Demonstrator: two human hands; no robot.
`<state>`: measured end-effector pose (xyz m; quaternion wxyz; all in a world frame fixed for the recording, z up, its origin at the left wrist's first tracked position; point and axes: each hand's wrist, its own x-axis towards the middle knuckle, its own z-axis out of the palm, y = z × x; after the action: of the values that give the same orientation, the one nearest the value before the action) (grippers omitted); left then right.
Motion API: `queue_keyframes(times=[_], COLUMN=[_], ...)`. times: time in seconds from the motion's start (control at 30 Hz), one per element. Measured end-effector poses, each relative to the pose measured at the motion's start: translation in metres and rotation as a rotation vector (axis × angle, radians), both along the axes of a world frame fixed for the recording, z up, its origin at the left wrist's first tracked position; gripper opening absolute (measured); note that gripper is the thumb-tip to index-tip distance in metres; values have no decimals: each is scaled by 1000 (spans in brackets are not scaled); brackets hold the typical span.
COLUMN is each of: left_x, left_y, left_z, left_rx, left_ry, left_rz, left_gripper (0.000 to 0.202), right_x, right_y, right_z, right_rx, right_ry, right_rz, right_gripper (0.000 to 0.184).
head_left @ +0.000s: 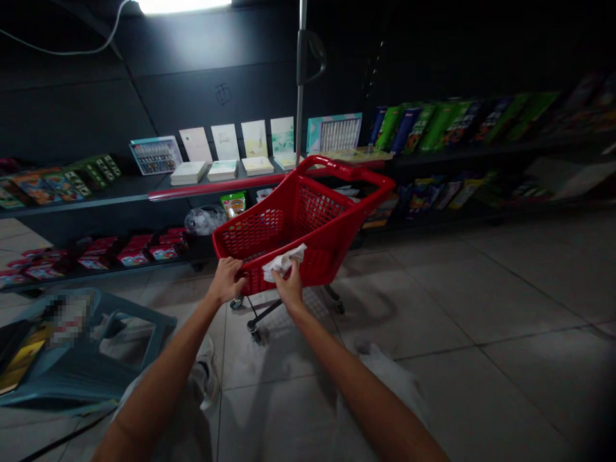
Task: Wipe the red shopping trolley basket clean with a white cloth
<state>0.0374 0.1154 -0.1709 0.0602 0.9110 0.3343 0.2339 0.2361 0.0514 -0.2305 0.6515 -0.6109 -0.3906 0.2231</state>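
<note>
Your left hand (pixel 225 281) grips the red, perforated plastic shopping cart (pixel 320 263) just ahead, likely steadying it on its small casters (pixel 255 333); your right hand (pixel 290 292) pinches a crumpled white cloth (pixel 283 262) against its side.

Bare forearms (pixel 168 372), pale greyish trousers (pixel 397 382), light shoe (pixel 208 380) with dark markings

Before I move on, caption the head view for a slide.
Right hand holds white cloth against red shopping cart; left hand grips its rim.

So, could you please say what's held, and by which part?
Right hand: white cloth, by its lower edge; left hand: red cart, by its rim.
</note>
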Motion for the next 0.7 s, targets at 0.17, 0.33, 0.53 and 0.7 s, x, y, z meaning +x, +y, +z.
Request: queue_keyframes(times=[0.17, 0.33, 0.53, 0.7], left_x=[-1, 0, 3, 3], left_y=[2, 3, 2, 2], left_z=[-1, -6, -5, -6], left_rx=[0, 19, -3, 13], left_ry=[-23, -19, -30, -20], left_rz=[-13, -24, 2, 6], left_gripper=[10, 11, 28, 32], right_x=[-47, -78, -42, 55], right_y=[-11, -14, -4, 5], right_z=[-3, -14, -7, 21], right_rx=[-41, -70, -28, 150], right_ry=[101, 285, 665, 941], right_rz=[251, 368, 200, -88], right_gripper=[49, 52, 49, 44])
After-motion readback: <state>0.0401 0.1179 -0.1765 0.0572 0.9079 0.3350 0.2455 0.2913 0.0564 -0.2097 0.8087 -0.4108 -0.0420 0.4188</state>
